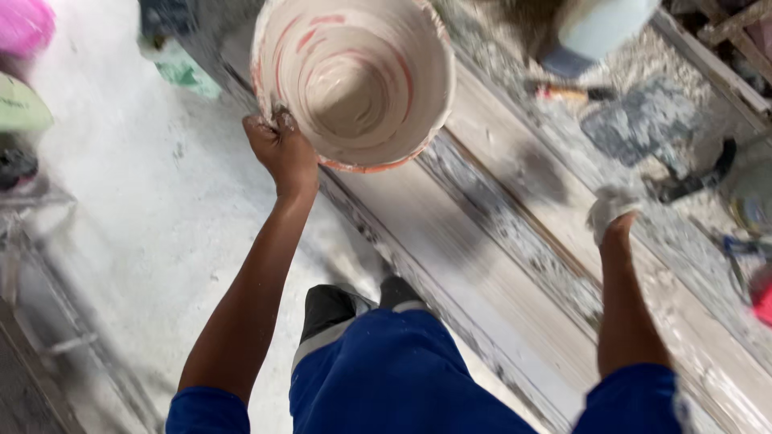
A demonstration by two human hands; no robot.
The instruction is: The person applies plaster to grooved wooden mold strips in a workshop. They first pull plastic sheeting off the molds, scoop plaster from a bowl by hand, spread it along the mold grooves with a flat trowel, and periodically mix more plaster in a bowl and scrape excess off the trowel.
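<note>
My left hand (280, 147) grips the rim of a large orange bucket (354, 76) whose inside is coated with white plaster. The bucket is tilted with its mouth facing me, above the edge of a long plaster-smeared workbench (482, 257). My right hand (613, 210) is white with plaster and is closed on a small white lump or cloth above the bench's right part; which it is I cannot tell. Both arms wear blue short sleeves.
A trowel-like tool (572, 92) and a dark tool (696, 181) lie among grey plaster debris at the bench's far right. A pale blue bucket (599, 28) stands at the top. My black shoes (334, 309) stand on a dusty white floor (121, 201). Pink and green items lie at far left.
</note>
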